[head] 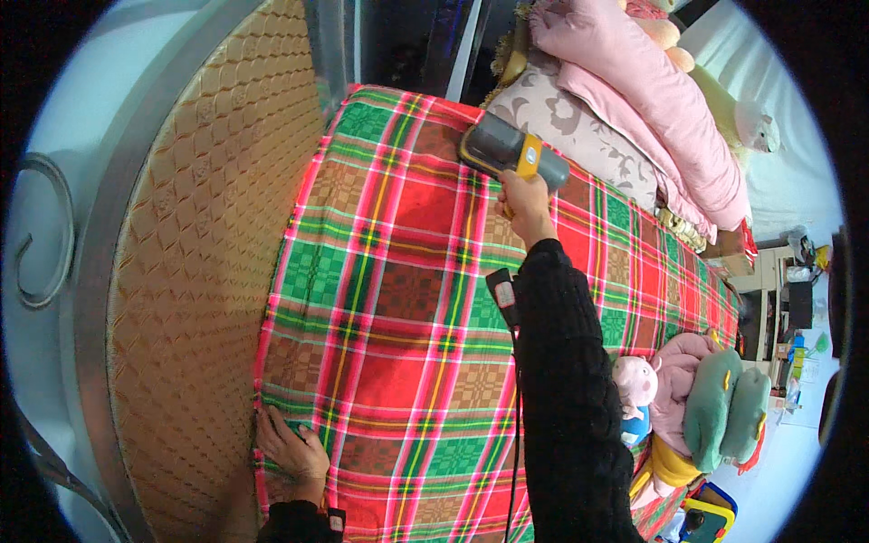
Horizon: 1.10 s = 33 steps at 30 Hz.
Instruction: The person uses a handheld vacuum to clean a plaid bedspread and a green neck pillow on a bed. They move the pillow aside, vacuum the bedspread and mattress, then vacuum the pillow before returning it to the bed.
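Note:
My right hand (526, 202) grips the yellow handle of a dark grey handheld vacuum cleaner (499, 144), which lies flat on the bedspread near its far right edge. Red, green and brown plaid covers the whole bedspread (421, 285). At the left edge of this cloth, my left hand (293, 448) rests palm down, fingers apart. A black cord (517, 421) runs along the cloth beside my right sleeve; where it ends is hidden. Small labelled black pieces sit at both sleeves.
A quilted tan headboard (210, 271) in a grey metal frame borders the left. Upper right lie a floral pillow (570, 115) and a folded pink quilt (665, 108). Plush toys (706, 400), one a pink pig (635, 381), sit at the right. Cluttered shelves (767, 319) stand beyond.

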Available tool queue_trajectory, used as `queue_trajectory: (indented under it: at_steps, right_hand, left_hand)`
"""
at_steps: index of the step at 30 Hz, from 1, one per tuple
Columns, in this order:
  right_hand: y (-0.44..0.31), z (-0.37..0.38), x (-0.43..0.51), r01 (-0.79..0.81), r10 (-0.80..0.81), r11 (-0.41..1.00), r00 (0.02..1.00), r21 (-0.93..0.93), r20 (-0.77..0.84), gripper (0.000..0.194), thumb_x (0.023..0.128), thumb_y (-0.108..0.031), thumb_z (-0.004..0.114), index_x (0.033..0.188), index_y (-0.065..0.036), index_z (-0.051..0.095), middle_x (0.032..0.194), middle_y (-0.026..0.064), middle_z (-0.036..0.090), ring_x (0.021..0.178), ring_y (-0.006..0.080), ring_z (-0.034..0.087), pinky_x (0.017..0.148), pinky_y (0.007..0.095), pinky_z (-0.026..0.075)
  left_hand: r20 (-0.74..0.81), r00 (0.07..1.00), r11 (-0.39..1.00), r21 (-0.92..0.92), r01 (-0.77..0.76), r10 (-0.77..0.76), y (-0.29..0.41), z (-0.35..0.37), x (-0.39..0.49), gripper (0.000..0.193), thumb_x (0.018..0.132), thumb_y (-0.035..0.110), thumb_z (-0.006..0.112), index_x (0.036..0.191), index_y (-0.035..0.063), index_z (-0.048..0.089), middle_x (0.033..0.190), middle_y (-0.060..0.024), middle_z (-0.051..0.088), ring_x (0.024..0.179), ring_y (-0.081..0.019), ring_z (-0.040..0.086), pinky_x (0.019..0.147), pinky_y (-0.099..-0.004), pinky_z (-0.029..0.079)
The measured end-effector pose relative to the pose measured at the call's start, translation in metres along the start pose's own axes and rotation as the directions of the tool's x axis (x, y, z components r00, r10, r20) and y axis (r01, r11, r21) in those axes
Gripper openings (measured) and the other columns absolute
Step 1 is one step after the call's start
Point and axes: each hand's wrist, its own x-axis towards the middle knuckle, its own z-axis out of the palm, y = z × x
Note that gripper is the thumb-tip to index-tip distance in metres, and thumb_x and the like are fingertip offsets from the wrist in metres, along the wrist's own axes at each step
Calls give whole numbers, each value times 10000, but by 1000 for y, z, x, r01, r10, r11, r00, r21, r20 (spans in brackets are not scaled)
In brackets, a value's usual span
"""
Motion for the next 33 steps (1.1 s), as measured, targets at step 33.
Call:
queue_trajectory:
  at_steps: [33]
  right_hand:
    - [108,-19,-312,-41,24,984,995,172,99,282,907,-142,629,1090,-43,439,649,2,505,428,104,481,352,250,385]
  left_hand:
    - [-216,976,995,-82,-53,34,-2,0,2,550,887,217,505,1394,21,423,1429,-196,413,1298,-371,407,1066,-537,308]
